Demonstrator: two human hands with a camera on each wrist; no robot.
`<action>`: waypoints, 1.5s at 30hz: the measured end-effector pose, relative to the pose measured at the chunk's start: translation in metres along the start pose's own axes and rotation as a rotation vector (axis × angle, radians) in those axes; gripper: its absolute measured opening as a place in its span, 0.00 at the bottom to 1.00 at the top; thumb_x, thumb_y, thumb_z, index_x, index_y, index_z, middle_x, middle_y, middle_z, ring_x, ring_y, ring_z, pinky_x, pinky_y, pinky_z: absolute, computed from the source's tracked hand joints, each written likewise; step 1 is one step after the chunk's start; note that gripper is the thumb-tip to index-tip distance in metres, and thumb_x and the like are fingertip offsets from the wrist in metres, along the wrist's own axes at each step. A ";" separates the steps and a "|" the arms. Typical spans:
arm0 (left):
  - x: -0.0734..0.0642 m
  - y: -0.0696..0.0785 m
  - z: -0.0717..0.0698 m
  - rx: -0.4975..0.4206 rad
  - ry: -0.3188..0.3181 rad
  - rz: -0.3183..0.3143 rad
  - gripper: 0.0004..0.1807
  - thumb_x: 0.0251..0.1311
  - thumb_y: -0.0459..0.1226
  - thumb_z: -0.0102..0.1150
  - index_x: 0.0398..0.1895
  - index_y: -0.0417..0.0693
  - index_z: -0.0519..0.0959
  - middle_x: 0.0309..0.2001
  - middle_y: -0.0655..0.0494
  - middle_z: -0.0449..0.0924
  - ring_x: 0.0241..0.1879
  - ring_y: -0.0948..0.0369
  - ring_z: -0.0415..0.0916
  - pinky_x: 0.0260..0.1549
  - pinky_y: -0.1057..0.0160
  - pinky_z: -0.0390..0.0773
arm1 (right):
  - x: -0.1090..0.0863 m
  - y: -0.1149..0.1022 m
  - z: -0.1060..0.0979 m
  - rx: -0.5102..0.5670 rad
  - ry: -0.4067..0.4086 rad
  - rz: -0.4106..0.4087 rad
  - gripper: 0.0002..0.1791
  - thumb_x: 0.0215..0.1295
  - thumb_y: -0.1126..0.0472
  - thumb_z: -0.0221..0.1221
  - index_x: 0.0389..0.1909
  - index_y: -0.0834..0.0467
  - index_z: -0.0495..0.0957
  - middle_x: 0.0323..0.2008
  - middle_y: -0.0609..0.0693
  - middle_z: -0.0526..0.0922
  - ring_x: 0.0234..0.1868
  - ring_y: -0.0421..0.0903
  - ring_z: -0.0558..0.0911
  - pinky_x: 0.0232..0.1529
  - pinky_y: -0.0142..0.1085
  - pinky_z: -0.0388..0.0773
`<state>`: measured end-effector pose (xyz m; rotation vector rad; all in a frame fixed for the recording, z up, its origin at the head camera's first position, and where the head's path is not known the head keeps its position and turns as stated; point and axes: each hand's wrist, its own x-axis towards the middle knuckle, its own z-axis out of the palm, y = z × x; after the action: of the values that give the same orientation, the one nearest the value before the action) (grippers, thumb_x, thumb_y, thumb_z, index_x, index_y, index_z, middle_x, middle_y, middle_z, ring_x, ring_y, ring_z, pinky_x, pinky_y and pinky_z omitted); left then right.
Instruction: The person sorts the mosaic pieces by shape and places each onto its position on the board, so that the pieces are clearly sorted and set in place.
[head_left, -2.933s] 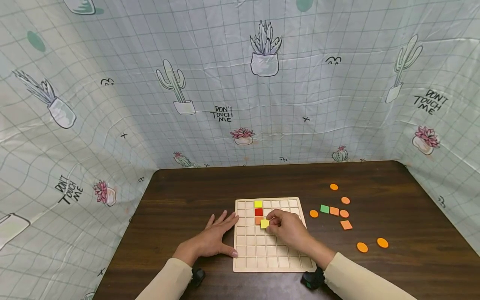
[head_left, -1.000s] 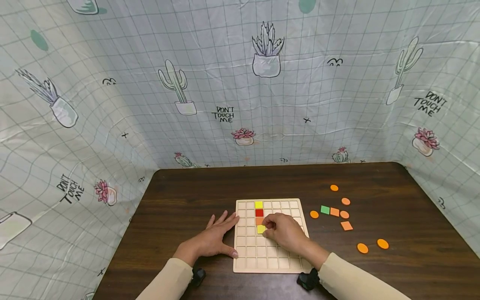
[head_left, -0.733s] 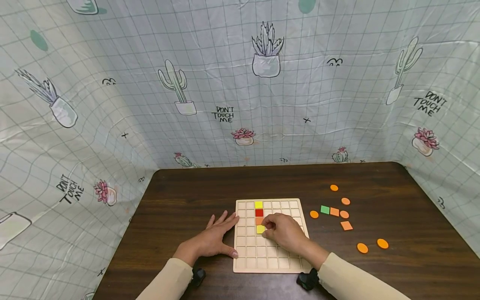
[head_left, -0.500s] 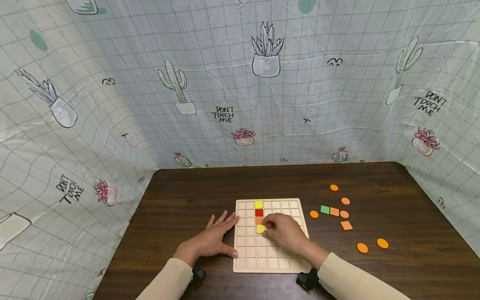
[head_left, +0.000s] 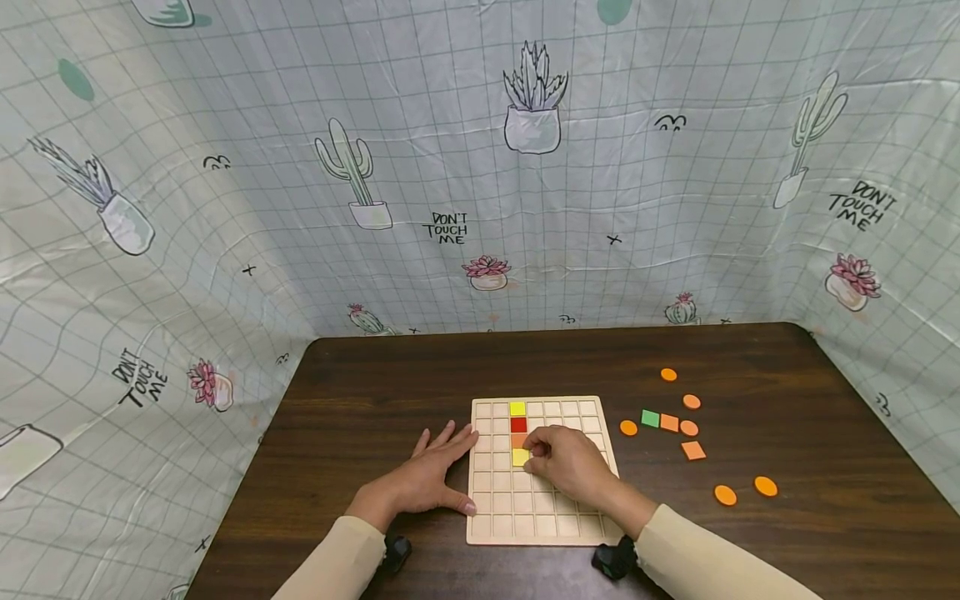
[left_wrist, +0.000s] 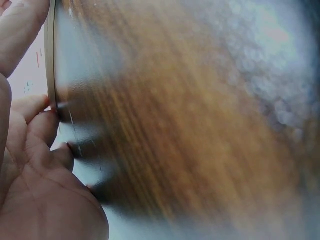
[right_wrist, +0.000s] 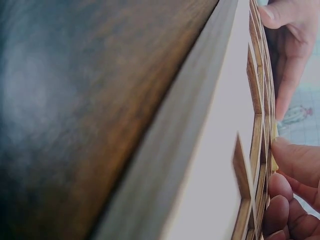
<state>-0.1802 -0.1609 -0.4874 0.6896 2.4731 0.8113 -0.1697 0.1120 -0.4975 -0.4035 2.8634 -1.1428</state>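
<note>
A light wooden grid board [head_left: 522, 525] lies on the dark table. One of its columns has a yellow tile [head_left: 517, 409] at the top, then a red tile [head_left: 518, 425] and an orange tile [head_left: 516, 440]. Directly below these, a second yellow square tile [head_left: 519, 457] sits at a grid cell, its right edge between the thumb and fingertips of my right hand [head_left: 573, 460]. In the right wrist view this tile's thin yellow edge [right_wrist: 274, 164] shows beside the thumb. My left hand [head_left: 420, 481] rests spread, with fingertips and thumb at the board's left edge.
Right of the board lie a green square [head_left: 650, 419], an orange square [head_left: 669, 422] beside it, and another orange square [head_left: 693, 451]. Several orange discs [head_left: 724, 495] are scattered around them. A patterned cloth [head_left: 420, 275] hangs behind the table [head_left: 360, 375].
Since the oldest frame, the yellow tile has moved from over the orange tile's corner down and left into line below it. The right hand shifted with it; the left hand stayed put.
</note>
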 end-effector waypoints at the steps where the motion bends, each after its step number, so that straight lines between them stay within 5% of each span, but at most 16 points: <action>1: 0.000 0.000 0.000 0.001 0.001 0.000 0.59 0.57 0.53 0.78 0.87 0.54 0.53 0.87 0.57 0.44 0.87 0.49 0.31 0.81 0.35 0.27 | 0.000 0.000 0.000 -0.001 0.000 -0.003 0.07 0.61 0.62 0.75 0.36 0.50 0.87 0.29 0.38 0.80 0.30 0.38 0.75 0.35 0.34 0.73; 45: 0.001 0.000 0.000 -0.004 -0.004 -0.002 0.59 0.58 0.54 0.77 0.87 0.54 0.53 0.87 0.56 0.43 0.87 0.49 0.30 0.81 0.35 0.26 | -0.002 0.001 0.000 -0.014 0.010 -0.018 0.07 0.59 0.64 0.75 0.36 0.50 0.90 0.31 0.39 0.82 0.33 0.37 0.77 0.35 0.35 0.75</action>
<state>-0.1808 -0.1609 -0.4873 0.6859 2.4674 0.8133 -0.1682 0.1130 -0.4982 -0.4257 2.8839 -1.1319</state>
